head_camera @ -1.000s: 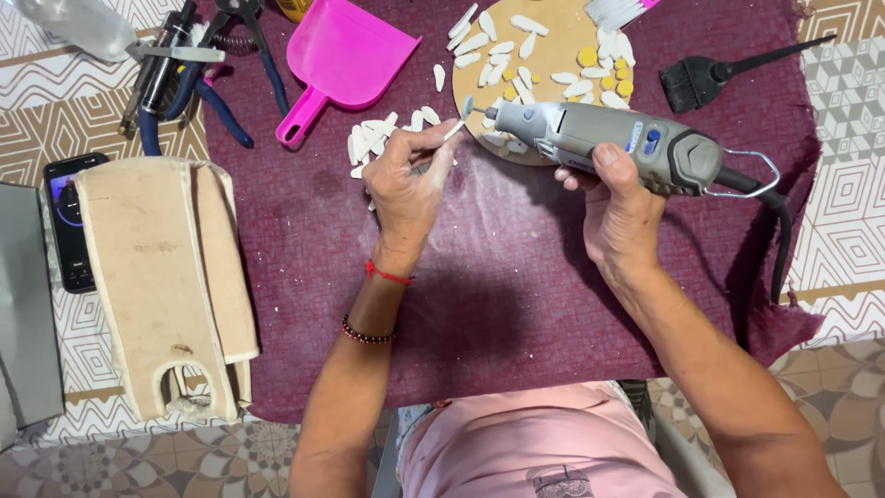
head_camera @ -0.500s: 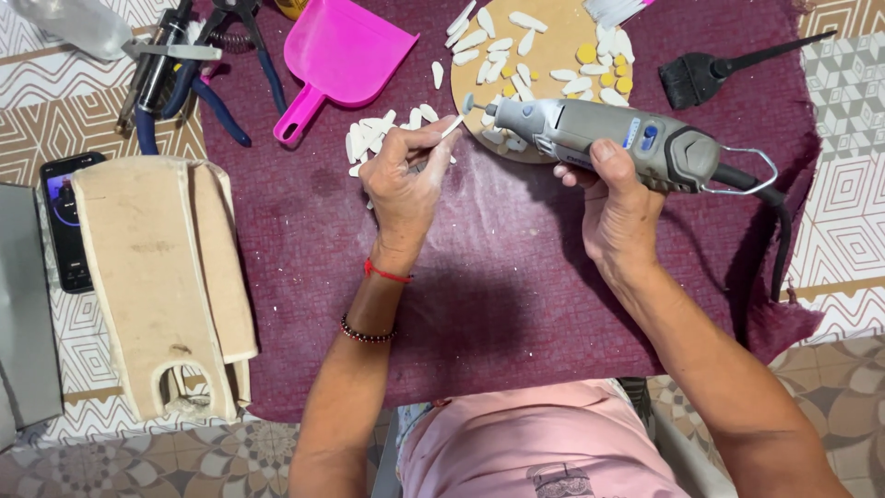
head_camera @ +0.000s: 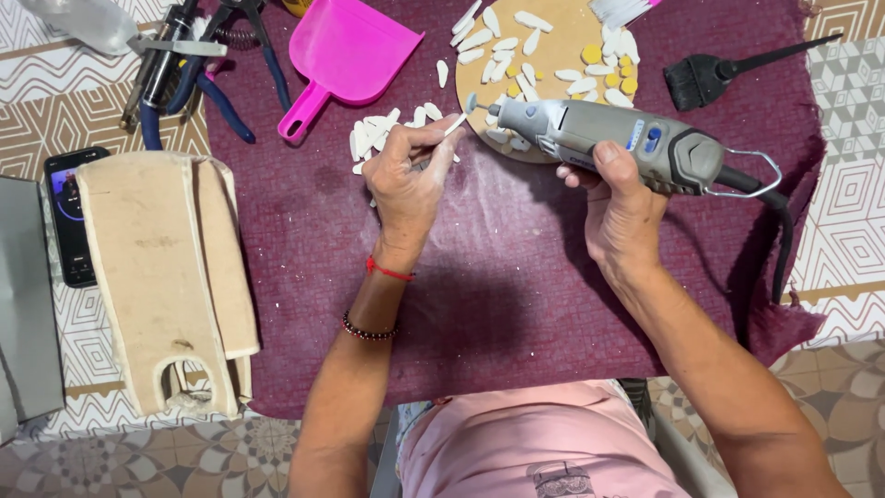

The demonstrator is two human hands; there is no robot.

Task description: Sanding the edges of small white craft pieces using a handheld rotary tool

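Observation:
My right hand (head_camera: 619, 205) grips a grey corded rotary tool (head_camera: 608, 135) that lies level, its small tip pointing left. My left hand (head_camera: 406, 180) pinches a small white sliver (head_camera: 455, 124) and holds its end against the tool's tip. Both hands hover over a maroon cloth (head_camera: 516, 277). Just behind the left hand lies a pile of white slivers (head_camera: 376, 135). A round wooden board (head_camera: 553, 46) behind the tool carries more white pieces and a few yellow ones.
A pink dustpan (head_camera: 346, 51) and a black brush (head_camera: 710, 76) lie at the far side of the cloth. Pliers and hand tools (head_camera: 184, 65) sit far left. A pale wooden cut-out (head_camera: 157, 277) and a phone (head_camera: 72, 212) rest on the patterned tabletop at left.
The sliver in my left hand has shifted slightly against the tool's tip. The tool and both arms stay almost where they were.

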